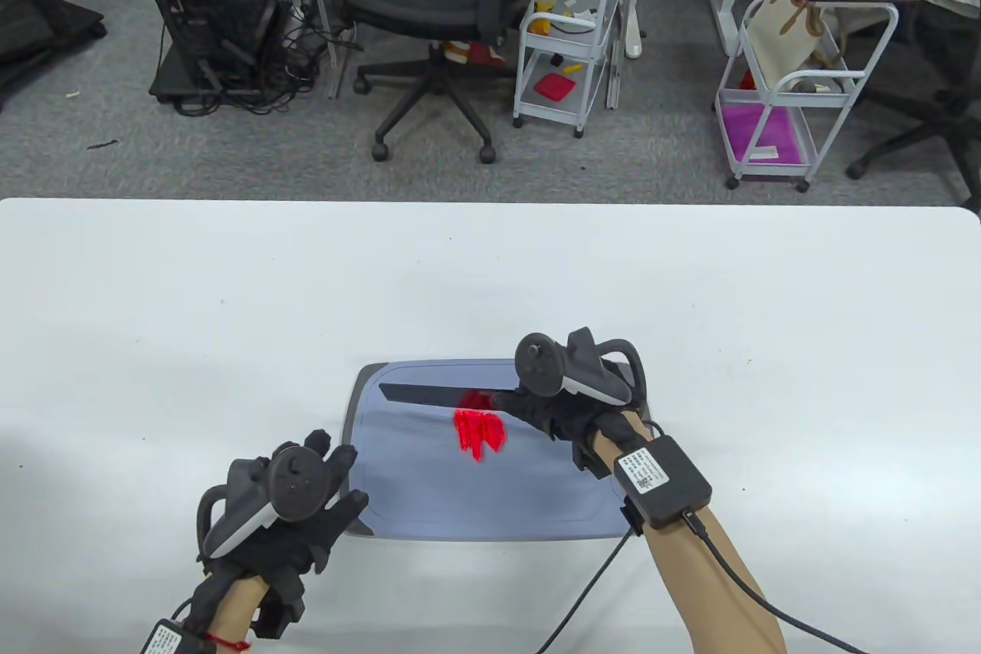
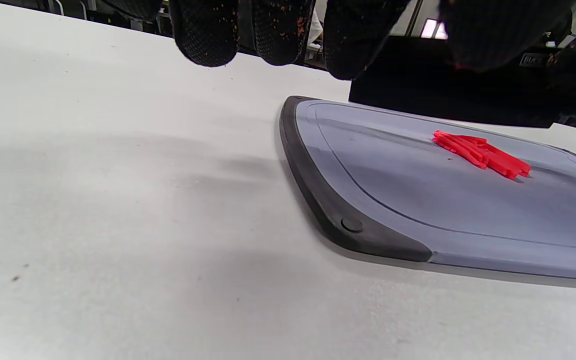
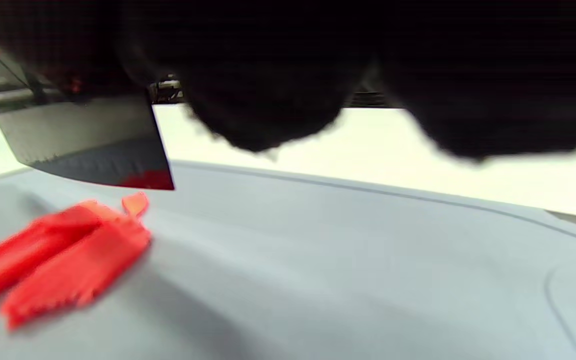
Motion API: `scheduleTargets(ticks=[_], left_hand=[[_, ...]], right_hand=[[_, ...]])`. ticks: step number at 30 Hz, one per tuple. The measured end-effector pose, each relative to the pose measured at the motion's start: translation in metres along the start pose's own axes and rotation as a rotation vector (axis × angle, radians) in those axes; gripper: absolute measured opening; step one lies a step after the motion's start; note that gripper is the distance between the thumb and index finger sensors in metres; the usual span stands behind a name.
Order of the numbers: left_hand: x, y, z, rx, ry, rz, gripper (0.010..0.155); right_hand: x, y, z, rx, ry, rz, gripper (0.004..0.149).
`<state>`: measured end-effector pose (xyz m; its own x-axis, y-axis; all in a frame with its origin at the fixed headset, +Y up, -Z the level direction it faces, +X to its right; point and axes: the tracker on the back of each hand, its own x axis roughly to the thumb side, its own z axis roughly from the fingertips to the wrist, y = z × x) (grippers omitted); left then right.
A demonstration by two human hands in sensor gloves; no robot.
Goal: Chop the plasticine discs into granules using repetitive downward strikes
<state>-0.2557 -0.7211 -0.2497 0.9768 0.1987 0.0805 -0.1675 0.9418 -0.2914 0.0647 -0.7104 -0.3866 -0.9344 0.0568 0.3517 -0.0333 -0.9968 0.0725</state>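
Red plasticine [image 1: 478, 433], cut into strips, lies on the grey-blue cutting board [image 1: 414, 485] right of its middle. It also shows in the left wrist view [image 2: 483, 154] and the right wrist view [image 3: 63, 255]. My right hand [image 1: 548, 409] grips the handle of a black cleaver [image 1: 437, 395] whose blade points left, lifted just above the far edge of the strips; the blade [image 3: 88, 145] hangs clear of the board. My left hand [image 1: 306, 508] rests with fingers spread at the board's near left corner, holding nothing; its fingertips [image 2: 203, 35] hang above the table.
The board [image 2: 368, 235] lies on a white table [image 1: 191, 317] near its front edge. Beyond the table's far edge are an office chair [image 1: 429, 2], two white carts [image 1: 567, 33] and a computer tower [image 1: 207, 2].
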Motion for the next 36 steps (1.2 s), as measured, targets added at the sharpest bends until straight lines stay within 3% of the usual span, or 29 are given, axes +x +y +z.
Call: scheduleTargets(ticks=[6,9,14,18,22,26,36], left_hand=[[0.0,0.0,0.001,0.001,0.003,0.007,0.072],[0.001,0.0,0.0,-0.001,-0.003,0.01,0.072],[0.001,-0.001,0.0,-0.006,-0.002,0.022,0.072],[-0.003,0.0,0.002,0.001,0.007,0.025,0.072],[-0.005,0.002,0.002,0.009,0.004,0.033,0.072],[-0.001,0.001,0.0,-0.003,-0.003,0.013,0.072],[-0.002,0.003,0.002,0.01,-0.002,0.022,0.072]], right_hand=[[0.003,0.007,-0.003,-0.027,-0.015,0.056,0.064],[-0.001,0.022,0.0,0.038,0.008,0.0,0.063],[-0.01,0.04,0.008,-0.062,0.003,-0.091,0.063],[-0.004,0.033,0.005,0.027,0.027,-0.043,0.063],[-0.007,0.009,0.004,0.093,0.046,0.052,0.064],[0.003,-0.012,0.004,0.0,-0.011,0.083,0.067],[0.007,0.01,0.002,0.069,-0.021,0.057,0.066]])
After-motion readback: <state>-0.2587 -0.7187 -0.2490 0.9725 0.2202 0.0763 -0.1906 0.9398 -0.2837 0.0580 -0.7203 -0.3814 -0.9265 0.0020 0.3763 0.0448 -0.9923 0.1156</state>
